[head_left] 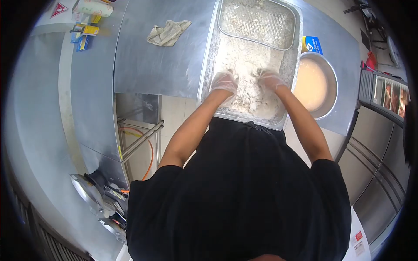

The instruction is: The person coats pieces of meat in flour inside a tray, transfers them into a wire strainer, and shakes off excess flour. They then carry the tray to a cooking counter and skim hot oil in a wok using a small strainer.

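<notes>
Flour point(249, 56) lies in the tray point(209, 69), centre. Far left, a red triangle sign point(58, 9) and boxes point(90, 30) bear print too small to read; then a cloth point(169, 33). The gloved left hand point(224, 81) and right hand point(271, 79) have fingers in the flour; whether they grip anything cannot be told. Right, a blue carton point(313, 45), apparently lettered "Aqua", stands beyond a bowl point(333, 82) of pale liquid point(311, 85).

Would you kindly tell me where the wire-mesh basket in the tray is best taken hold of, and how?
Probably the near rim, from the person's side: the basket lies at the far end of the tray, this long edge facing the left hand and right hand across the flour. Gripping toward both corners should keep it level.
</notes>
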A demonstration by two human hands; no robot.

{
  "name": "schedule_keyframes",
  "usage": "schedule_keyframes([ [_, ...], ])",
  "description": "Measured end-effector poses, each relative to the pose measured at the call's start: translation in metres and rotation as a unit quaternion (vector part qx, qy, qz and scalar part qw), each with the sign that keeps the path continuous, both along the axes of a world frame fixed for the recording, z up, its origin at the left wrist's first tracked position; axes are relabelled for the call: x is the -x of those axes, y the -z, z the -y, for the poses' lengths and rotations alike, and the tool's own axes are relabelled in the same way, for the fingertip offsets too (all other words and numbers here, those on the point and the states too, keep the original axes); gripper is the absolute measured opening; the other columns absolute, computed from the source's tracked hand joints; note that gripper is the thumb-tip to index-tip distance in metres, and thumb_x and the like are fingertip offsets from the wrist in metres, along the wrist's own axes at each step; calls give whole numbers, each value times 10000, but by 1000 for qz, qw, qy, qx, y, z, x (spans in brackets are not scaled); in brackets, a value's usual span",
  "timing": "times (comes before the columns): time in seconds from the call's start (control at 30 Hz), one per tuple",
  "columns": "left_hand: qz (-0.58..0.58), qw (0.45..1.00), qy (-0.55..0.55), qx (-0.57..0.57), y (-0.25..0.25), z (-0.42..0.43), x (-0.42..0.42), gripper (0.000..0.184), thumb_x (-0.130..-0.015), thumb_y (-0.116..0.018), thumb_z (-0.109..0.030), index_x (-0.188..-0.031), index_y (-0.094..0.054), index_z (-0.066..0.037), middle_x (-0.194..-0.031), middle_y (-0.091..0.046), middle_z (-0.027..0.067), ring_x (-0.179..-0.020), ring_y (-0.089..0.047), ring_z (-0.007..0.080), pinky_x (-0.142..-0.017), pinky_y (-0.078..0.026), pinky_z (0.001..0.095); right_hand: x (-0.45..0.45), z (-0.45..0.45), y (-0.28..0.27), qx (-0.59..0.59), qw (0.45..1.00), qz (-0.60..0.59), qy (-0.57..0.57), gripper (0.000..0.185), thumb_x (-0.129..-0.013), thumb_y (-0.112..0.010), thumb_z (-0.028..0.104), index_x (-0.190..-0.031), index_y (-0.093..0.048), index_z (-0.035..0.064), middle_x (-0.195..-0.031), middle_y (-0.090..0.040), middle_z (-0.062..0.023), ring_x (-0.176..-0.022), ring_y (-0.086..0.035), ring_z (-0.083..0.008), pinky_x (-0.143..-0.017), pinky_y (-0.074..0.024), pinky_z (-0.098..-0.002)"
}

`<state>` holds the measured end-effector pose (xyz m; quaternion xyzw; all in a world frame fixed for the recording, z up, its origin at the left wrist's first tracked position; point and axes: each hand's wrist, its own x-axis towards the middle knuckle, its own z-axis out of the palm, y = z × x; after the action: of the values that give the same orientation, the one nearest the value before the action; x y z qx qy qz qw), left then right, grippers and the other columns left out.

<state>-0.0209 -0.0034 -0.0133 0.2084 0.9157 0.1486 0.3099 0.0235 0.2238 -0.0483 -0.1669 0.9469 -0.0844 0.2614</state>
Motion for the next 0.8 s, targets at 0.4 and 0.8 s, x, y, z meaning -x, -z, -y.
schedule_keyframes([
  [0.4, 576, 691, -345, -266, -48, -14, -18, 593, -887, -464, -469, -1339, -391, -92, -1368, -400, 110, -1218, -419, 252, -980, -373, 437, -29, 18, -56, 423, 706, 335, 458, 594, -853, -576, 420, -1248, -477, -12, -1218, -536, -107, -1091, -503, -176, -926, -389, -300],
  [0.8, 144, 905, -272, -295, -78, -6, 12, 498, -740, -727, -212, -1153, -546, 0, -997, -656, 103, -892, -615, 175, -794, -466, 286, -19, 4, -92, 153, 943, -28, 293, 704, -717, -640, 144, -1323, -342, -55, -1255, -477, -260, -1205, -443, -322, -1020, -336, -329],
])
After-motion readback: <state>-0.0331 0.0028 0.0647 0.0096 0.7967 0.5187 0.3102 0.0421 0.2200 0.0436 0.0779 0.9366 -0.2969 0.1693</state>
